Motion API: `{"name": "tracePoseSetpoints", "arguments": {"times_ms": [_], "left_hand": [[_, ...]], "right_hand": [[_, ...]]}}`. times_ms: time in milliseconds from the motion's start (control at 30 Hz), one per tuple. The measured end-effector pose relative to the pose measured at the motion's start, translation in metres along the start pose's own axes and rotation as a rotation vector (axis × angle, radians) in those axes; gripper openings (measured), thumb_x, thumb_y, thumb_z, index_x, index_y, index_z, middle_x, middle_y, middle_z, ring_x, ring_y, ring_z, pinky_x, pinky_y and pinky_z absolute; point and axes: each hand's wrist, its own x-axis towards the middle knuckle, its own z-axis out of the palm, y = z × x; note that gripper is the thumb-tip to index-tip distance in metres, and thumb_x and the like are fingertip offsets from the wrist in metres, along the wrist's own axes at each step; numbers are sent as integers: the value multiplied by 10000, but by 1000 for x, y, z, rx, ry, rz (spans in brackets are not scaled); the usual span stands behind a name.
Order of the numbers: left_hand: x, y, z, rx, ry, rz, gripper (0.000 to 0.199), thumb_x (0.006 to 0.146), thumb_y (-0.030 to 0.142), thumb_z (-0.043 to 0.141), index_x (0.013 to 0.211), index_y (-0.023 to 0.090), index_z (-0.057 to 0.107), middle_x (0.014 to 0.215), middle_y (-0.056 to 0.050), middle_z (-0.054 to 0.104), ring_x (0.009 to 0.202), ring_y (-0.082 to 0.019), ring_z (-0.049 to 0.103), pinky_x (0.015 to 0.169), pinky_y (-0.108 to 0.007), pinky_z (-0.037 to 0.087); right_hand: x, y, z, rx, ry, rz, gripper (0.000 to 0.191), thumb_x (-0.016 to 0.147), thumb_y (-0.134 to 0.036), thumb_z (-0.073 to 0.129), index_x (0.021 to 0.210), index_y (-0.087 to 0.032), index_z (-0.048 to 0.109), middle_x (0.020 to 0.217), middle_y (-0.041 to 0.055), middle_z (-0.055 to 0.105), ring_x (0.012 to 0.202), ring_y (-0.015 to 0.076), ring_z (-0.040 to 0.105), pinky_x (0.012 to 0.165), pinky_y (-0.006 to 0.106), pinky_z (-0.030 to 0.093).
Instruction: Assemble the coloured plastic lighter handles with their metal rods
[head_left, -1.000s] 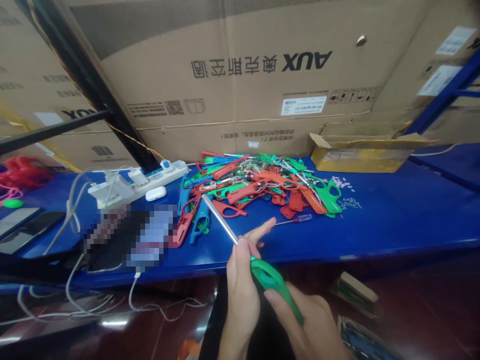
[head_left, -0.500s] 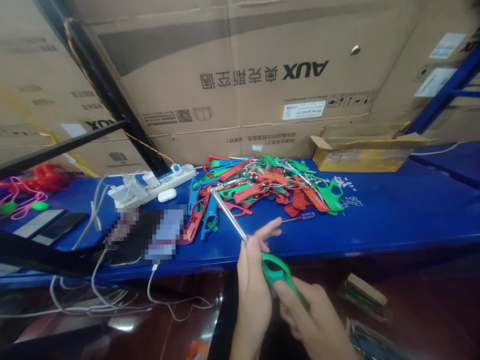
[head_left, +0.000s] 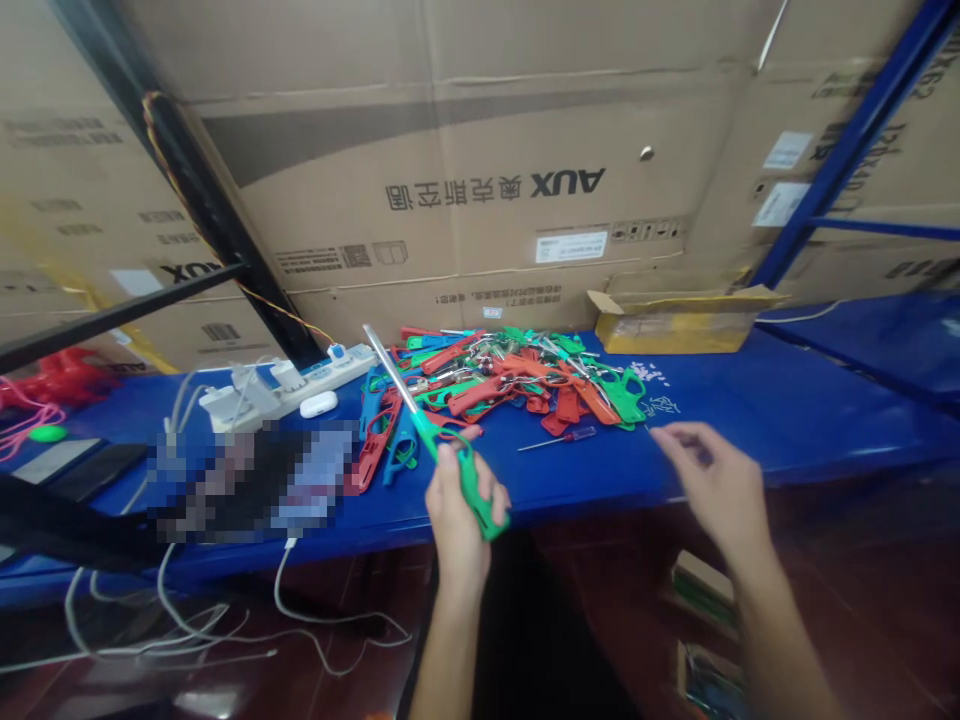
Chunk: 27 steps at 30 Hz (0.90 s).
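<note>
My left hand is closed round the green handle of a long-necked gas lighter, whose silver tube points up and left. My right hand reaches over the shelf's front edge on the right, thumb and forefinger pinched together. Its fingertips are beside a scatter of thin metal screws or pins; whether one is between them I cannot make out. Behind my hands lies a heap of red, green and blue lighter parts. A screwdriver with a clear purplish handle lies in front of the heap.
Small pale pieces lie right of the heap. An open yellow-taped carton stands behind. On the left are a power strip, a white earphone case, phones and loose cables. Large cartons back the blue shelf.
My right hand has let go of the green lighter and moved right to the small metal pieces. My left hand now grips the lighter's handle, slightly further left. The view has shifted right.
</note>
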Motion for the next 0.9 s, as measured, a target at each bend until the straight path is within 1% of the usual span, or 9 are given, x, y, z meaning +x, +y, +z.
{"name": "tracePoseSetpoints", "arguments": {"times_ms": [33,100,200,333,433,533,633,767,900], "left_hand": [[11,6,-2,15,-16,11,477,930,626,612,1110,184,628,524,107,437,306,-62,393,401,-207,409],[30,14,-5,30,-63,-53,470,930,631,607,1053,178,630,521,106,423,296,-60,376,382,-202,392],[50,16,-8,33,-74,-121,475,929,627,612,966,153,627,533,92,451,293,-56,386,368,-194,374],[53,12,-13,-4,-62,-145,565,956,692,498,958,143,632,535,88,442,302,-55,379,390,-202,402],[49,13,-17,-17,-53,-125,564,986,676,443,959,146,634,536,89,435,305,-55,371,402,-204,408],[48,14,-18,-5,-59,-128,560,987,663,458,988,133,641,543,84,452,305,-56,378,400,-204,396],[48,14,-16,10,-59,-130,554,962,671,506,1003,135,637,546,83,464,303,-58,385,395,-201,383],[47,15,-14,17,-62,-139,482,961,621,530,1008,150,619,553,84,471,303,-67,391,393,-207,383],[45,17,-13,4,-66,-146,297,950,481,532,959,187,573,596,77,500,318,-71,410,408,-212,389]], "right_hand": [[18,11,-5,-24,14,4,557,794,-723,587,901,-198,738,829,99,735,677,215,586,642,326,444],[46,28,-11,-66,-46,-3,558,702,-746,648,815,-211,760,839,97,758,651,214,587,635,336,447],[65,39,-10,-129,-145,-29,509,668,-741,685,766,-253,797,874,70,785,671,226,628,622,334,440],[64,40,2,-196,-191,-77,419,722,-690,700,855,-311,820,971,28,784,737,220,654,625,315,426],[63,40,7,-224,-189,-76,345,753,-639,702,840,-325,817,998,21,780,793,236,666,627,314,412],[64,44,9,-230,-171,-49,319,761,-616,697,801,-319,806,986,35,785,820,262,674,610,317,389],[64,48,11,-214,-152,-24,317,753,-608,702,782,-301,780,912,55,785,818,281,683,603,322,380],[59,47,12,-161,-119,-17,404,737,-678,688,732,-275,718,864,83,774,811,302,684,616,340,386],[54,40,7,-17,-107,-14,577,716,-821,618,719,-245,647,732,97,739,732,279,689,661,352,451]]}}
